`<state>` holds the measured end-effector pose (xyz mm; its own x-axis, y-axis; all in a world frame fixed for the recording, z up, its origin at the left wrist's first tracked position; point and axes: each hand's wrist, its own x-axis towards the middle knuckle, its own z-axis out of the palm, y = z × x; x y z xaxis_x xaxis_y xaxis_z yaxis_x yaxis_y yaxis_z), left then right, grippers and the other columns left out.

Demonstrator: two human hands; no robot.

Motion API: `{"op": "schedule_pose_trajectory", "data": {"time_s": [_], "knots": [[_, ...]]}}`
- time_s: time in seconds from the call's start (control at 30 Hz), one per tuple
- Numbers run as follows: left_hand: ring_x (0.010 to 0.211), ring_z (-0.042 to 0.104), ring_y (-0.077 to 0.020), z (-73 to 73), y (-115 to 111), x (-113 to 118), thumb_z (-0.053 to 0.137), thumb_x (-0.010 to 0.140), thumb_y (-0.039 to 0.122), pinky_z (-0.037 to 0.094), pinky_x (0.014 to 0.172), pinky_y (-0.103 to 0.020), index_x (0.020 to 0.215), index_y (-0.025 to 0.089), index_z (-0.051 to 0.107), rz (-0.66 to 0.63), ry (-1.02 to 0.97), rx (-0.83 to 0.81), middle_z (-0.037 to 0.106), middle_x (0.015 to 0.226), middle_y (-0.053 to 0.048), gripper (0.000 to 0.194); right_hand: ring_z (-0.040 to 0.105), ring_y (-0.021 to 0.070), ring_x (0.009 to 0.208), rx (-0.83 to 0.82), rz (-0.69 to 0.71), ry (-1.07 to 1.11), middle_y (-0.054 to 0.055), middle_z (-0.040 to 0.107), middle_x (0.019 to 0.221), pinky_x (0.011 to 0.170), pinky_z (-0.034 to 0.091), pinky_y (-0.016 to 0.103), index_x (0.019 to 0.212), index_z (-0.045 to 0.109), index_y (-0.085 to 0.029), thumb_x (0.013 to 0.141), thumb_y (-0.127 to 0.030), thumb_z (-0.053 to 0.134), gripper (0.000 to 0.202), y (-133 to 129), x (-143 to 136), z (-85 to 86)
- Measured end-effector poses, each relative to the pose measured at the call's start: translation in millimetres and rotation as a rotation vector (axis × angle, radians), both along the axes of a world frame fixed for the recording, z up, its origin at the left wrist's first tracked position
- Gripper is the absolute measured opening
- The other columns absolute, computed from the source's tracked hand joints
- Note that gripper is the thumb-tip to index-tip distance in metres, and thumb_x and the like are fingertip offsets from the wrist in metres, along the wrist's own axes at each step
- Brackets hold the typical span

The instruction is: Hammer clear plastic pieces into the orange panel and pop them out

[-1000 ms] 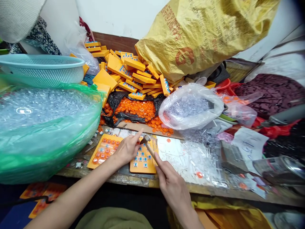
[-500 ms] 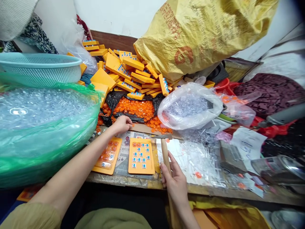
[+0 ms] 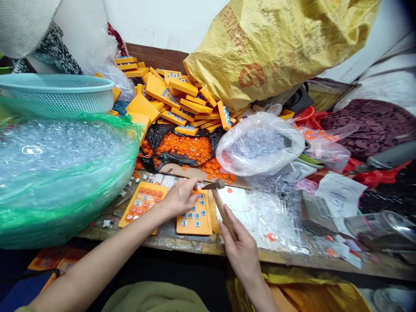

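Bench [image 3: 195,247], R hand [image 3: 241,247] round hammer [image 3: 223,213], L hand [image 3: 179,198] half-curled o/ block [image 3: 204,222]

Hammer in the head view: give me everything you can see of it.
The hammer has a dark, metal-looking head, tapered to a point at one end and blunt at the other, on a slim, light-brown handle that looks wooden. The right hand grips the handle, hiding its lower part. It slants, head away from the person, the tapered end pointing toward the left hand. The head appears near the orange board's upper right corner; whether they touch is unclear.
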<state>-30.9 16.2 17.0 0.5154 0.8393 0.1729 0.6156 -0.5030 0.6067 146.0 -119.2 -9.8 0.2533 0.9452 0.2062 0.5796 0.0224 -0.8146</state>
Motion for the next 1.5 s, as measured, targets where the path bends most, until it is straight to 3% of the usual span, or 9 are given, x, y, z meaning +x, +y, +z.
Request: {"op": "schedule_pose_trajectory", "data": {"time_s": [0.17, 0.33, 0.5, 0.7, 0.9, 1.17, 1.33, 1.4, 1.5], "knots": [[0.084, 0.065, -0.0216, -11.0, -8.6, 6.7, 0.057, 0.078, 0.013, 0.051, 0.078, -0.035, 0.118, 0.018, 0.053, 0.020, 0.006, -0.043, 0.069, 0.089, -0.005, 0.040, 0.067, 0.0176, 0.094, 0.155, 0.075, -0.183, 0.006, 0.069, 0.107, 0.081, 0.052, 0.027, 0.137, 0.049, -0.027, 0.092, -0.022, 0.050, 0.045, -1.2, 1.1, 19.2], [0.082, 0.066, -0.0197, -11.6, -8.3, 5.6, 0.059, 0.073, 0.008, 0.052, 0.077, -0.032, 0.118, 0.019, 0.052, 0.031, -0.038, -0.101, 0.070, 0.090, -0.003, 0.047, 0.065, 0.0148, 0.063, -0.037, 0.127, -0.310, 0.001, 0.066, 0.075, 0.060, 0.052, 0.024, 0.135, 0.052, -0.030, 0.093, -0.025, 0.043, 0.043, -4.6, -2.8, 20.7], [0.086, 0.067, -0.0183, -9.2, 20.6, -0.8, 0.067, 0.075, 0.023, 0.054, 0.077, -0.028, 0.112, 0.016, 0.061, 0.089, -0.032, -0.131, 0.071, 0.096, -0.006, 0.038, 0.066, 0.0231, 0.098, -0.075, -0.036, 0.050, 0.009, 0.068, 0.114, 0.080, 0.055, 0.032, 0.129, 0.059, -0.021, 0.087, -0.040, 0.054, 0.046, -4.2, 0.2, -0.7], [0.100, 0.064, -0.0255, -10.5, 75.2, -1.4, 0.057, 0.079, 0.014, 0.047, 0.093, -0.036, 0.094, 0.013, 0.072, 0.190, 0.072, -0.051, 0.071, 0.103, -0.013, 0.022, 0.044, 0.0098, 0.038, -0.226, -0.214, 0.526, -0.002, 0.061, 0.064, 0.035, 0.040, 0.023, 0.145, 0.038, -0.019, 0.079, -0.049, 0.064, 0.077, -1.8, 2.9, -7.3], [0.073, 0.067, -0.0183, -12.1, 73.6, 12.6, 0.057, 0.077, 0.020, 0.050, 0.071, -0.025, 0.081, 0.019, 0.075, 0.062, 0.106, -0.118, 0.074, 0.076, -0.003, 0.019, 0.042, 0.0094, 0.040, -0.227, -0.205, 0.559, -0.005, 0.052, 0.059, 0.036, 0.039, 0.022, 0.144, 0.038, -0.019, 0.076, -0.050, 0.066, 0.080, -1.2, 0.7, -4.0], [0.091, 0.065, -0.0224, -14.4, 55.6, 18.0, 0.059, 0.074, 0.012, 0.050, 0.084, -0.031, 0.095, 0.016, 0.072, 0.068, 0.036, -0.093, 0.071, 0.093, -0.008, 0.025, 0.041, 0.0093, 0.037, -0.232, -0.192, 0.559, -0.004, 0.058, 0.057, 0.033, 0.037, 0.021, 0.145, 0.037, -0.014, 0.076, -0.051, 0.065, 0.083, -1.0, 0.6, -2.6], [0.092, 0.066, -0.0160, -8.5, 12.0, 21.3, 0.057, 0.078, 0.012, 0.051, 0.086, -0.027, 0.127, 0.019, 0.054, -0.027, -0.088, -0.118, 0.071, 0.100, -0.004, 0.049, 0.069, 0.0229, 0.076, -0.081, -0.145, 0.259, 0.009, 0.073, 0.099, 0.065, 0.058, 0.034, 0.129, 0.059, -0.017, 0.079, -0.045, 0.062, 0.058, 2.2, 4.5, 0.5], [0.092, 0.066, -0.0173, -11.2, 1.1, 22.4, 0.058, 0.076, 0.009, 0.050, 0.089, -0.031, 0.129, 0.019, 0.053, -0.022, -0.107, -0.135, 0.072, 0.099, -0.004, 0.054, 0.064, 0.0264, 0.107, 0.005, -0.103, 0.126, 0.009, 0.067, 0.121, 0.089, 0.053, 0.038, 0.125, 0.062, -0.018, 0.082, -0.041, 0.060, 0.049, 3.3, 6.5, 6.2], [0.090, 0.067, -0.0186, -17.1, -2.5, 23.4, 0.060, 0.074, 0.008, 0.051, 0.088, -0.034, 0.130, 0.019, 0.051, 0.014, -0.130, -0.158, 0.072, 0.095, -0.003, 0.058, 0.063, 0.0235, 0.110, 0.120, -0.067, -0.016, 0.008, 0.066, 0.121, 0.092, 0.051, 0.034, 0.129, 0.059, -0.021, 0.087, -0.034, 0.056, 0.044, 1.6, 8.7, 16.6]]}}
